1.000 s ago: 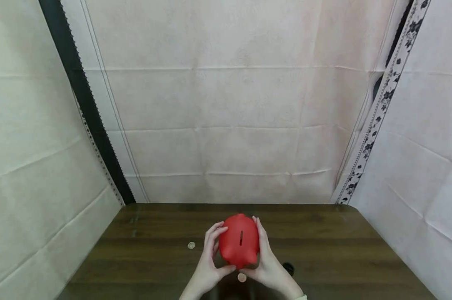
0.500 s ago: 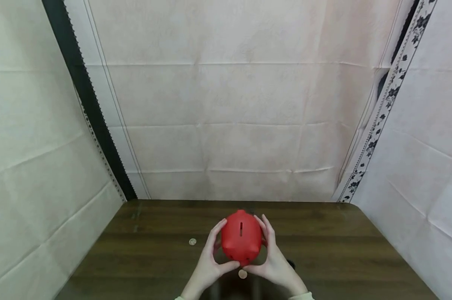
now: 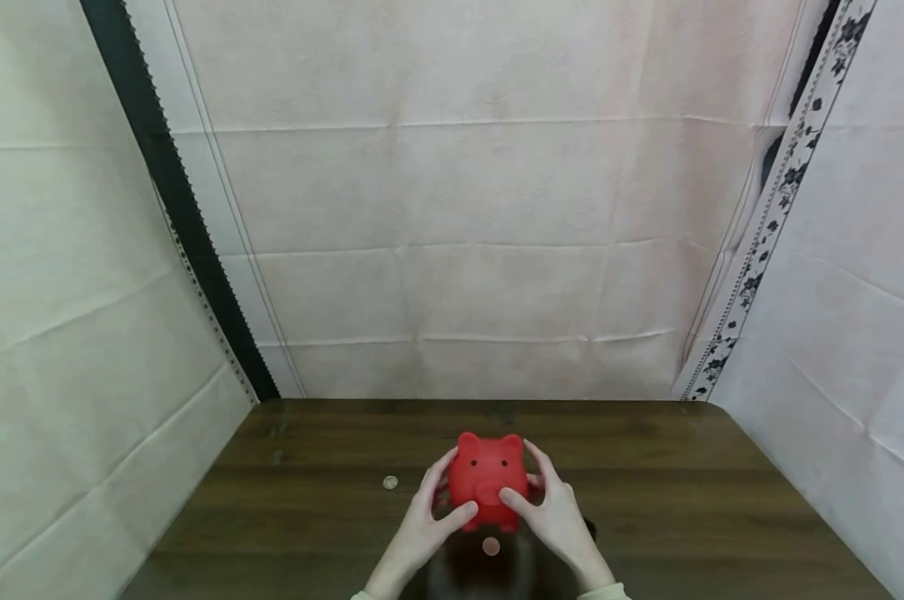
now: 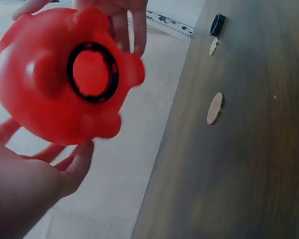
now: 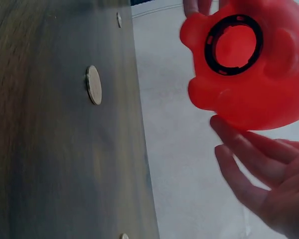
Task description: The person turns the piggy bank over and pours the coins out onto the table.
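Observation:
A red piggy bank [image 3: 487, 471] is held up off the table between both hands, its face toward the head camera. My left hand [image 3: 426, 521] grips its left side, fingers behind and thumb at the lower front. On the other side, my right hand [image 3: 552, 508] grips it with the thumb near the snout. Both wrist views show the underside, where a round hole with a black rim [image 4: 113, 79] lies open between the feet. Below the bank, a coin [image 3: 491, 547] lies on the table. A black cap [image 3: 590, 528] is mostly hidden behind the right wrist.
Another coin [image 3: 390, 482] lies on the brown wooden table [image 3: 309, 517], left of the hands. In the left wrist view a small coin [image 4: 214, 46] lies beside the black cap. Pale cloth walls [image 3: 452, 250] enclose the table's back and sides.
The piggy bank has been tipped: its slotted back faced the head camera before, and now its face does. Both thumbs have moved apart across its front.

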### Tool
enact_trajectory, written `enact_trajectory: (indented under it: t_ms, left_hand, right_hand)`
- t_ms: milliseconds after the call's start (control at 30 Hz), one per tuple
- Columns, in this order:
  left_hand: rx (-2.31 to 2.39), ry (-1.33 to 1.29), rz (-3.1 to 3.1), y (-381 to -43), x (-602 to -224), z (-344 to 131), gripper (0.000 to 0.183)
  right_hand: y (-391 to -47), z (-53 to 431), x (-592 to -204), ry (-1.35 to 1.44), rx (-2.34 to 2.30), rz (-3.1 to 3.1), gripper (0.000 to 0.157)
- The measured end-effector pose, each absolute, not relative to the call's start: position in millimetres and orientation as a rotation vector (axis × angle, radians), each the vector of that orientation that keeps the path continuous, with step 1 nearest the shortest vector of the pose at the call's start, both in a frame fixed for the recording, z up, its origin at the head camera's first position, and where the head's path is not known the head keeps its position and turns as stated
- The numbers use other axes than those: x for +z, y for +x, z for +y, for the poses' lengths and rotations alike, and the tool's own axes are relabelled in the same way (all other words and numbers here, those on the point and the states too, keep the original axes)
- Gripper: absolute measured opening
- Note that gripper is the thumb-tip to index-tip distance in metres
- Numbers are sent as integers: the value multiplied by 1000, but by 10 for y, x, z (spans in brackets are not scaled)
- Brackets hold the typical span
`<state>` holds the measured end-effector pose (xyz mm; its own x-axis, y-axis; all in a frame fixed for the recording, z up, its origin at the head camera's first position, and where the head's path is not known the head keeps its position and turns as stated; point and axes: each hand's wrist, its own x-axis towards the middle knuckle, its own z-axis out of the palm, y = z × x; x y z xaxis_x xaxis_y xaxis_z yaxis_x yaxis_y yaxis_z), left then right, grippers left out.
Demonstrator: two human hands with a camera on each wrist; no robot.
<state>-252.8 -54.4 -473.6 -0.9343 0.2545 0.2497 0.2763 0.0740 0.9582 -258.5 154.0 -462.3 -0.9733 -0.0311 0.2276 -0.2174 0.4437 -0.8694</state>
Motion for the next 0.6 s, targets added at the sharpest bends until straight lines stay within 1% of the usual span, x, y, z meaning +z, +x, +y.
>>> enact_trajectory:
  t_ms: [133,233,600]
  left_hand:
    - [-2100,-541,-2337,-2544,-4750,-521,65]
    - [-2096,-499,-2383,-2554,-4757,-501,66]
    - [-1954,-308,-2522,-2540,-4820,-440,65]
  right_hand:
    - [-2606,1568,-4617,161,1493,-2582,57]
    - [-2625,1574,-4616,128,1420,-2647,50]
    - [-2614,1558,-4677,96,1255,-2785,54]
